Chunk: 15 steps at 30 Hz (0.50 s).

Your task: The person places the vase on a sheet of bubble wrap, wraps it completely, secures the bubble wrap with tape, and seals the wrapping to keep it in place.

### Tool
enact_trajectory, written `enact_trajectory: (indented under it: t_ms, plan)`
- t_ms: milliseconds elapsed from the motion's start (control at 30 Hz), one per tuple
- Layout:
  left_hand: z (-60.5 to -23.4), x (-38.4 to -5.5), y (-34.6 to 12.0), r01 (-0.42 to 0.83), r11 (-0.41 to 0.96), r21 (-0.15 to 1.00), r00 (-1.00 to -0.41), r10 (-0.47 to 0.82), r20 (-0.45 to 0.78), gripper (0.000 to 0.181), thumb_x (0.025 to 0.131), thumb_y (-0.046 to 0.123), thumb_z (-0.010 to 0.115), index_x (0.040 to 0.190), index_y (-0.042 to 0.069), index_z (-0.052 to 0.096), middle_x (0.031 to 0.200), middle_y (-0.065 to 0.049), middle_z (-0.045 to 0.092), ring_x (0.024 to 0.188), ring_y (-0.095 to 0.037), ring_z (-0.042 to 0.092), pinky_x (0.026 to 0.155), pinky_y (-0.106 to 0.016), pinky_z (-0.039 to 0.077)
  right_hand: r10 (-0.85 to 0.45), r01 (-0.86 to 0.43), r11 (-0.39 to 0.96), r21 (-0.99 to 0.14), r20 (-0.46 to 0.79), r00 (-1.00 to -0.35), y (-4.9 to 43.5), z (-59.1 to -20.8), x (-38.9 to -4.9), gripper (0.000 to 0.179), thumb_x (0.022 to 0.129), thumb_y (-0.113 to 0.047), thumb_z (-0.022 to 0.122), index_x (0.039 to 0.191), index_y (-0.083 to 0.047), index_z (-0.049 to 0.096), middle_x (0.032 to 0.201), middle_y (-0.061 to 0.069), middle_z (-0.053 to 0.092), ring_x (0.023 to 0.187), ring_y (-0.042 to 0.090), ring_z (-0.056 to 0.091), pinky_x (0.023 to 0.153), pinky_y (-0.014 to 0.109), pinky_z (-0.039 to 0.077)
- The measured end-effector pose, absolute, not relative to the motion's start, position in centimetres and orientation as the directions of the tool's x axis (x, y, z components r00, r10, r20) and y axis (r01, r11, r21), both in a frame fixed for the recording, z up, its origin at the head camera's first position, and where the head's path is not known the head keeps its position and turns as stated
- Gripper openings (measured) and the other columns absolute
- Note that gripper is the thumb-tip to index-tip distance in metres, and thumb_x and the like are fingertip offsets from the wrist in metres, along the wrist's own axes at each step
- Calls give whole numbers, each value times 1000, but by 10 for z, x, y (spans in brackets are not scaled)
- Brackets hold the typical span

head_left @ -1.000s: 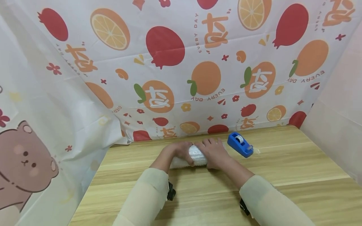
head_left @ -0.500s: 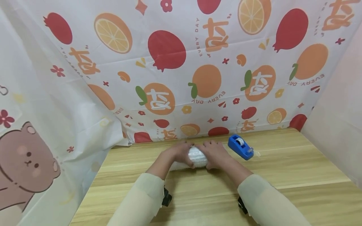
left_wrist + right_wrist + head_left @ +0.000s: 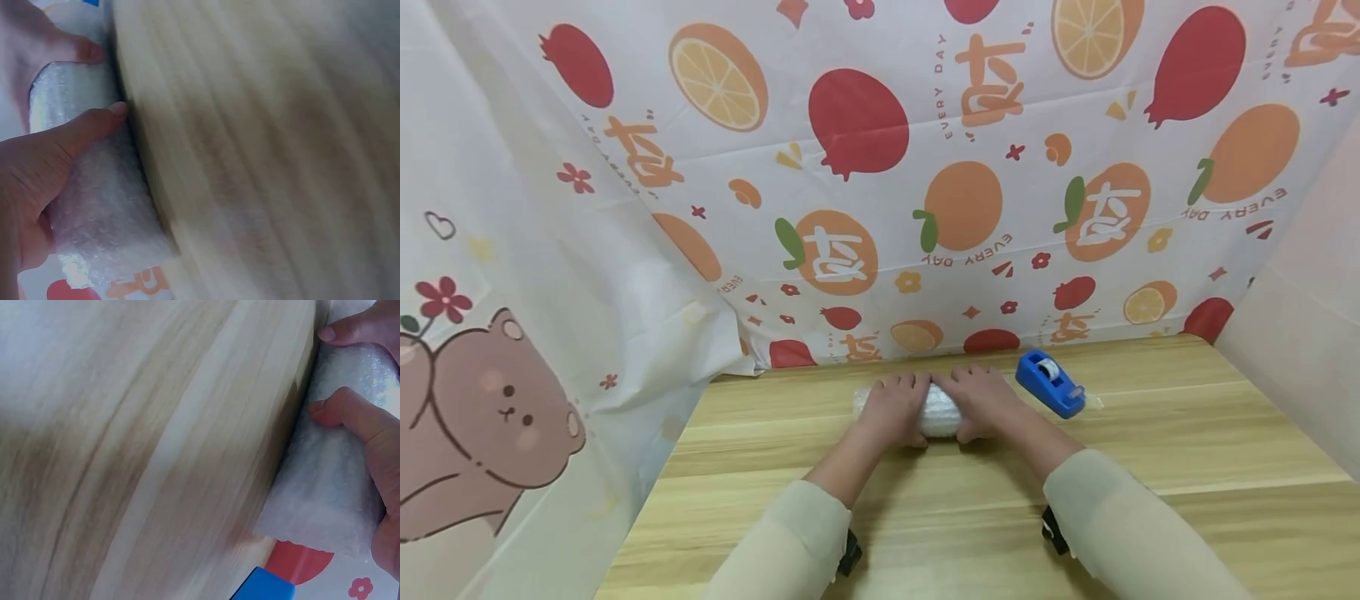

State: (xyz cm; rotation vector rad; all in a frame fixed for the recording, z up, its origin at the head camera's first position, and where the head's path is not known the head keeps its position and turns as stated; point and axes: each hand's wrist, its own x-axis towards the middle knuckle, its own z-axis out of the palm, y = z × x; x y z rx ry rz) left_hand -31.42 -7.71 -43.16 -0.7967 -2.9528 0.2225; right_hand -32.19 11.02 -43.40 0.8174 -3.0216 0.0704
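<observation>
A roll of bubble wrap (image 3: 940,414) lies on its side near the back of the table, its long side running left to right. My left hand (image 3: 895,410) grips it left of the middle, fingers over the top and thumb on the near side. Close beside it, my right hand (image 3: 985,403) holds the roll's right part in the same way. Both thumbs press the wrap in the left wrist view, where the roll's left end (image 3: 112,244) sticks out past my hand. Whatever is inside the wrap cannot be made out.
Right of my right hand stands a blue tape dispenser (image 3: 1051,383), a bit of clear tape hanging off its front. A white fruit-print sheet (image 3: 880,192) covers the wall right behind the table (image 3: 955,517). Another printed sheet (image 3: 647,392) hangs along the left side.
My left hand has shifted over the top of the roll, nearer my right hand, and the roll's left end now shows beyond it. My right hand keeps its hold. The head view has shifted slightly.
</observation>
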Motion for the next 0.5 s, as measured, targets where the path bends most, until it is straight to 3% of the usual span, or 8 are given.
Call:
enact_trajectory:
  t_ms: [233,500]
  plan:
    - [-436,-308,-76,499,842,-204,-844,526,103,104,63,59,86,142,13,36,130,-12,54,121,-31,54,92,-49,51,-506,-506,862,-35,18,-862,114,-435,-320,103,64,-47,88,150,-27,36,129,6,57,114,28,52,103,55,41]
    - [-436,-309,-78,507,838,-202,-840,533,101,99,66,51,87,141,10,38,125,-13,56,116,-32,57,92,-48,51,-533,-533,846,16,25,-846,110,-436,-319,99,65,-48,87,147,-21,39,124,8,59,108,28,53,101,54,43]
